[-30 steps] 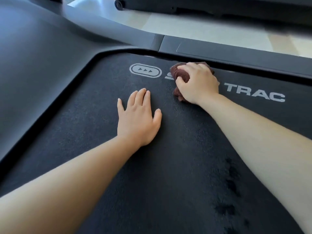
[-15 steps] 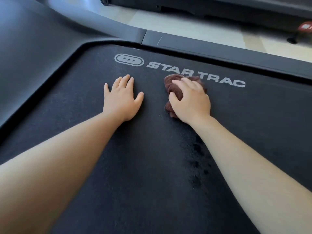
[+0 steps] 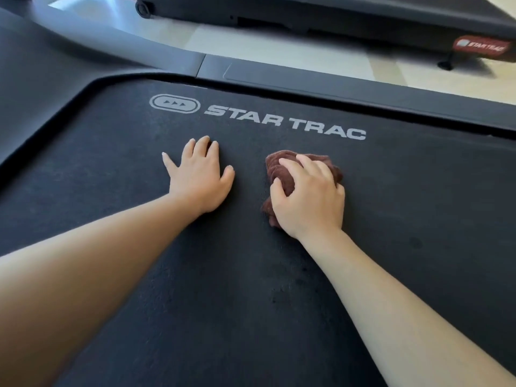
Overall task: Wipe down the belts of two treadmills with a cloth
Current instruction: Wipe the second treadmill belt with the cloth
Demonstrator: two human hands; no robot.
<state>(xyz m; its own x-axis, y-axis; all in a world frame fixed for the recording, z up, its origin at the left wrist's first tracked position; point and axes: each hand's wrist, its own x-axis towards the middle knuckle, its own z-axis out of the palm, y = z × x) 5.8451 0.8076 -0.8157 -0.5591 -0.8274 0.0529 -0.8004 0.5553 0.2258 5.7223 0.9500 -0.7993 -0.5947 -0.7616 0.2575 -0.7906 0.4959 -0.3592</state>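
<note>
The crumpled dark-brown terry cloth (image 3: 282, 174) sits bunched on the black textured treadmill belt (image 3: 418, 205), just below the white STAR TRAC lettering (image 3: 284, 121). It looks soft, light and limp, likely to drag on the rough belt; best taken as a wad from above. The right hand (image 3: 310, 199) grips it so: fingers (image 3: 312, 166) curled over the top, thumb dug into the left side, cloth poking out ahead of the fingertips and beside the palm. The left hand (image 3: 199, 177) rests flat on the belt beside it, apart from the cloth, fingers straight, thumb and little finger splayed. A second dark treadmill (image 3: 363, 18) stands beyond, across pale floor.
</note>
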